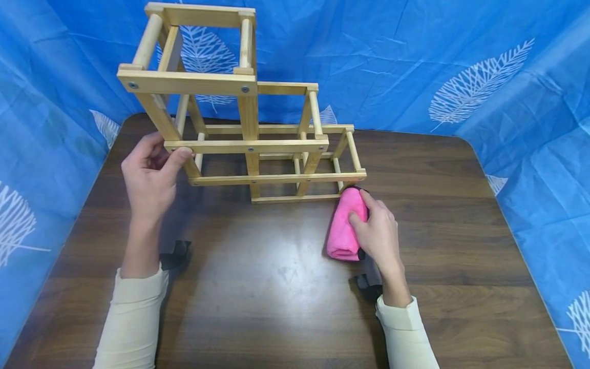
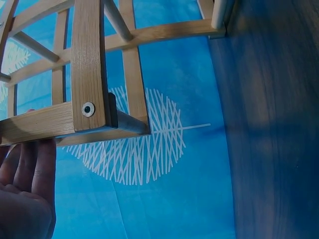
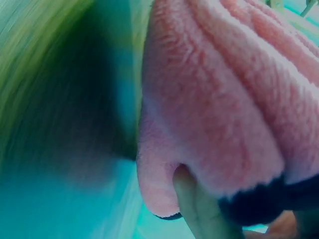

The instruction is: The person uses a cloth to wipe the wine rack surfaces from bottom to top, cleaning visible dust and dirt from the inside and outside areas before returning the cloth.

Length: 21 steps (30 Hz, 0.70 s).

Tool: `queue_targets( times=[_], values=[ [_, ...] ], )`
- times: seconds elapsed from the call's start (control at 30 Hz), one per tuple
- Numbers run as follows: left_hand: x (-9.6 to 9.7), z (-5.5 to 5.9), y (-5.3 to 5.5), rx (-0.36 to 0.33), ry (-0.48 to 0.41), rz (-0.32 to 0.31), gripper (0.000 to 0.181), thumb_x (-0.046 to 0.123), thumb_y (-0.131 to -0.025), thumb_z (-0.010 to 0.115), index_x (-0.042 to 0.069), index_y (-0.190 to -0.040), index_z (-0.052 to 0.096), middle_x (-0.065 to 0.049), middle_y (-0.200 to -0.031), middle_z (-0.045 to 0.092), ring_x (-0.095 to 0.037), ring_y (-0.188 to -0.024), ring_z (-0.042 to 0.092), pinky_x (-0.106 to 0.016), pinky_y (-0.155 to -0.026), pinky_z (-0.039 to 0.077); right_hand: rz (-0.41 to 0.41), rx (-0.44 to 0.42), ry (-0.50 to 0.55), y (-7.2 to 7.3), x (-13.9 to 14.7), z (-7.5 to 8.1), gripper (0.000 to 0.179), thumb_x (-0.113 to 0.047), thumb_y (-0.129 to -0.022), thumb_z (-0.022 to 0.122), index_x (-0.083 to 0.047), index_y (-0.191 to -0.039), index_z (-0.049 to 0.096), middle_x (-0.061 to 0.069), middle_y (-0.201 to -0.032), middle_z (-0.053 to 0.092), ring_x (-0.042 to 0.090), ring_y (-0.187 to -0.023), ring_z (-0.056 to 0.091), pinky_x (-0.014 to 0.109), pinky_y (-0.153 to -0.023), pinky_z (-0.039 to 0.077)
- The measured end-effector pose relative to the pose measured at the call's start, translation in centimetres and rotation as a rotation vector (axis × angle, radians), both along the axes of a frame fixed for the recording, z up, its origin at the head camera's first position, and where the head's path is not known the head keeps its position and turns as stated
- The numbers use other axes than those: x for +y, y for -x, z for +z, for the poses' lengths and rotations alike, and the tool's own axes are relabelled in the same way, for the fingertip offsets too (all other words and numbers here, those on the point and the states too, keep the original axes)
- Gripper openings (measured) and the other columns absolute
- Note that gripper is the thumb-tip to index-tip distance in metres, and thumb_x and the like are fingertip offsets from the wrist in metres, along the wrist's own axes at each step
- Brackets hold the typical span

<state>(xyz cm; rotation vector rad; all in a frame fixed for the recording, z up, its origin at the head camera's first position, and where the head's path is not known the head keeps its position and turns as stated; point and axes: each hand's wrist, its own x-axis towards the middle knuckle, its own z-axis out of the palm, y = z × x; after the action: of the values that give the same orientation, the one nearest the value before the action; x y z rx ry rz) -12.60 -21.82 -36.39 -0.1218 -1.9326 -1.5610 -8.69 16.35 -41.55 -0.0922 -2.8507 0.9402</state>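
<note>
A stepped pale wooden rack (image 1: 249, 118) of slats and round dowels takes up the back left of the table. My left hand (image 1: 152, 174) grips its left side, thumb on the end of a front slat. In the left wrist view, the fingers (image 2: 44, 167) reach up behind that slat (image 2: 37, 123), near a corner post with a screw. My right hand (image 1: 379, 230) holds a rolled pink cloth (image 1: 343, 225) with black edging, thumb on its upper side. The roll's far end is right at the rack's lower right corner. Up close, the cloth (image 3: 209, 99) looks fluffy and folded in layers.
Everything is over a dark brown wooden table (image 1: 276, 307) with rounded back corners. Blue sheeting (image 1: 369, 56) with white leaf prints hangs behind it and along both sides. Black mounts (image 1: 177, 253) sit at both wrists.
</note>
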Motion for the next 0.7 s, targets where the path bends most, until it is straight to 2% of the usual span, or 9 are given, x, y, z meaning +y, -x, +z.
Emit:
queue_targets(
  times=[0.33, 0.5, 0.7],
  values=[
    [-0.1, -0.2, 0.1, 0.002, 0.001, -0.016, 0.037, 0.013, -0.085, 0.079, -0.001, -0.118, 0.069, 0.0, -0.102, 0.074, -0.012, -0.065, 0.059, -0.018, -0.053, 0.038, 0.027, 0.031, 0.045, 0.0, -2.1, 0.0, 0.055, -0.017, -0.087, 0.068, -0.003, -0.139, 0.056, 0.018, -0.103, 0.066, 0.03, -0.075, 0.052, 0.044, -0.066, 0.044],
    [0.0, -0.1, 0.1, 0.007, 0.027, -0.012, 0.036, 0.012, -0.086, 0.078, 0.001, -0.119, 0.069, -0.001, -0.104, 0.074, -0.01, -0.068, 0.061, -0.019, -0.055, 0.041, 0.005, 0.041, 0.028, -0.1, -1.5, -0.4, 0.055, -0.017, -0.087, 0.069, -0.002, -0.139, 0.056, 0.02, -0.103, 0.066, 0.031, -0.075, 0.053, 0.046, -0.067, 0.044],
    [-0.1, -0.1, 0.0, 0.009, 0.047, -0.001, 0.035, 0.012, -0.087, 0.077, 0.003, -0.12, 0.069, 0.0, -0.104, 0.074, -0.01, -0.066, 0.059, -0.018, -0.055, 0.04, -0.022, 0.033, 0.033, 0.0, -0.5, -0.7, 0.054, -0.014, -0.087, 0.068, 0.0, -0.137, 0.056, 0.023, -0.112, 0.066, 0.034, -0.085, 0.057, 0.049, -0.074, 0.045]
  ],
)
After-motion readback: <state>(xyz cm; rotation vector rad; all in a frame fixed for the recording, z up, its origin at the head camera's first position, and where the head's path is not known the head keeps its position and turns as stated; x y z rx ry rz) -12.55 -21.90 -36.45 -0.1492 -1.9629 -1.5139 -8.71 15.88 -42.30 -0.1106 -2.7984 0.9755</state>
